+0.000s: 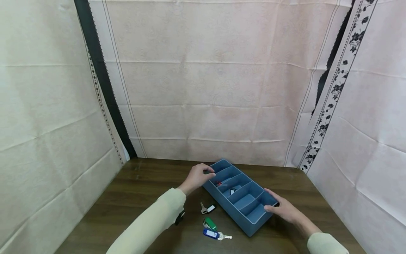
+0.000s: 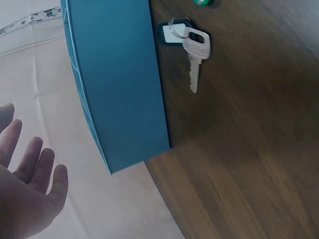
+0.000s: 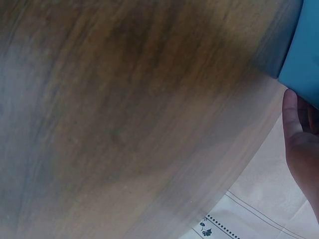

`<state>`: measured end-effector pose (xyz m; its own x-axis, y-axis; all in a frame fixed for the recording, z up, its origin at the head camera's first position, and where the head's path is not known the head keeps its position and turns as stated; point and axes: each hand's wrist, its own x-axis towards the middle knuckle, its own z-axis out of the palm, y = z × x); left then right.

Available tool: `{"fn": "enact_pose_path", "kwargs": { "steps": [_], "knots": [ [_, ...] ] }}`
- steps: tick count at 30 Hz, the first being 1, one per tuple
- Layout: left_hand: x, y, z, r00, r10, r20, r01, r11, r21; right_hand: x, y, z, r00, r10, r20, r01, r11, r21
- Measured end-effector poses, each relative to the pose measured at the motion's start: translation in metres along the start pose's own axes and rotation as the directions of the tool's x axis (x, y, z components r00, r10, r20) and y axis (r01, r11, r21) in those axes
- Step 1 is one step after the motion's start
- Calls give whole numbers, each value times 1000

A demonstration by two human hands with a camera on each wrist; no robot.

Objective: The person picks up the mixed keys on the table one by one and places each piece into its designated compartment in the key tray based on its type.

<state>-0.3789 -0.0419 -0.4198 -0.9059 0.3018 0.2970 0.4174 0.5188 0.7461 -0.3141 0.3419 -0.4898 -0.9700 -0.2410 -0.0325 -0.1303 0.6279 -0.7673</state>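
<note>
1. Evidently, we have a blue tray sitting askew on the table, compartments upward, between the two hands. We judge it light, stiff and smooth, probably plastic, so it could slide if nudged.
2. Inside it we see a red piece and a white tag; both look loose, so we would take the tray by its two ends or long walls and keep it level.
3. We find the right hand gripping the tray's right corner, thumb over the rim and fingers along the outside, set wide apart.
4. We see the left hand at the far left end, a small gap between thumb and forefinger, nothing visible in it. We cannot tell whether it touches the rim.
5. Near the long wall lie a key, a green tag and a blue tag. We reckon these hard and light, best pinched by the thicker tags; the flat key would be fiddly.
6. Behind the table we see pale cloth hanging.
</note>
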Motion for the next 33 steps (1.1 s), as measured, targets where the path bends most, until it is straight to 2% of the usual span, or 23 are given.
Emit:
{"fn": "enact_pose_path", "kwargs": {
  "steps": [9,17,25,33],
  "knots": [
    [-12,-14,-7,1000,13,23,-13,1000,18,0,0,0,1000,-3,4,3,1000,-3],
    [-23,-24,-8,999,16,48,-17,1000,21,0,0,0,1000,-12,11,12,1000,2],
    [-36,-37,-9,993,-46,107,45,999,13,2,2,0,1000,-6,9,5,1000,10],
    [-45,-51,-2,987,-46,152,43,999,22,3,4,0,1000,-5,6,5,1000,15]
  ]
}}
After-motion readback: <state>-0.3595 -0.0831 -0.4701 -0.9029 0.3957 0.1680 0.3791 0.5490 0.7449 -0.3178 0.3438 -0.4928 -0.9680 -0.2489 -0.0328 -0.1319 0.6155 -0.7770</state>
